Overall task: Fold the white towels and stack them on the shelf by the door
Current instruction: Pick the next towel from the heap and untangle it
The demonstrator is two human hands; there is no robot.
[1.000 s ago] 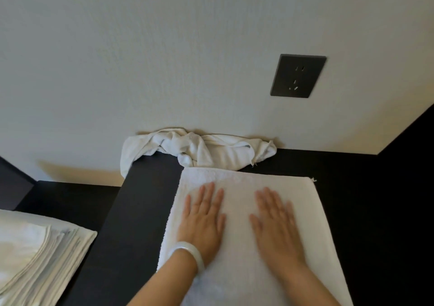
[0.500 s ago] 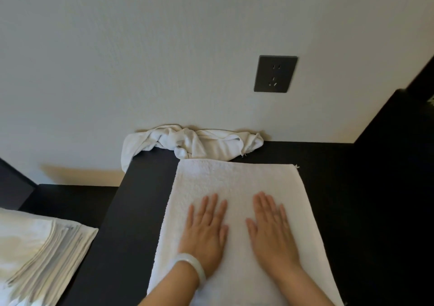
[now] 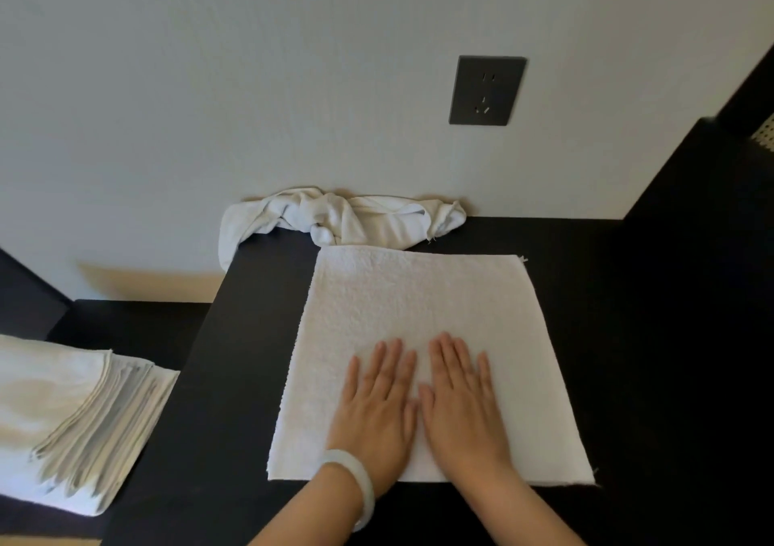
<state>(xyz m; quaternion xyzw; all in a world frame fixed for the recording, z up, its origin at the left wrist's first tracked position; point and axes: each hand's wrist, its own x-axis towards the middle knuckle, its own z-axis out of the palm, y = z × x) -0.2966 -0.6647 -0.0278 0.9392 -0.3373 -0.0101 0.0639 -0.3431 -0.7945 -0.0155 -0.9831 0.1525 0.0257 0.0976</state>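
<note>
A white terry towel [image 3: 419, 307] lies flat and square on the dark table top [image 3: 234, 378]. My left hand [image 3: 377, 407], with a pale bangle on its wrist, presses flat on the towel's near half. My right hand [image 3: 460, 403] lies flat beside it, fingers straight, thumbs almost touching. A crumpled white towel [image 3: 347, 219] sits at the back of the table against the wall, one end hanging over the left edge. A stack of folded white towels [image 3: 71, 415] rests on a lower dark surface at the left.
A dark wall socket [image 3: 487, 91] is set in the white wall above the table. A dark upright panel [image 3: 703, 219] rises at the right end of the table. Bare dark table top runs along both sides of the flat towel.
Both hands have slid toward me over the flat towel and drawn closer together. The towel's near edge has come into view as the camera shifted.
</note>
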